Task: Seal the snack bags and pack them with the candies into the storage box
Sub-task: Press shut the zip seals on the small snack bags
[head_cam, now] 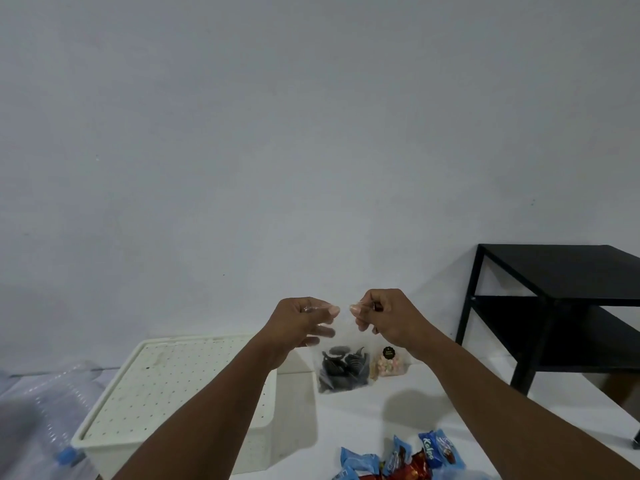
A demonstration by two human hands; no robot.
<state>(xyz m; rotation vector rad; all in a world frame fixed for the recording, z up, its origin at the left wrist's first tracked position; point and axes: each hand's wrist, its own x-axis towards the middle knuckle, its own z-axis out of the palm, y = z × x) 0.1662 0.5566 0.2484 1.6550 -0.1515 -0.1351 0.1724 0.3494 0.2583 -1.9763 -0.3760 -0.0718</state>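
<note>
Candies (pixel 408 459) and bottle (pixel 52 427) cut off at the bottom edge; small bag (pixel 389 363) label too tiny to read.

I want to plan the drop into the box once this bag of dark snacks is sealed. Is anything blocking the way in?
Yes. The storage box has its perforated lid on, covering the opening. The left hand and right hand both pinch the top of the clear snack bag, held up beside the box.

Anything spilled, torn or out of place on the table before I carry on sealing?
Nothing stands out. Both hands, left hand and right hand, pinch the top of the clear bag of dark snacks, held upright. The storage box has its lid on, and the candies lie in a loose pile.
</note>
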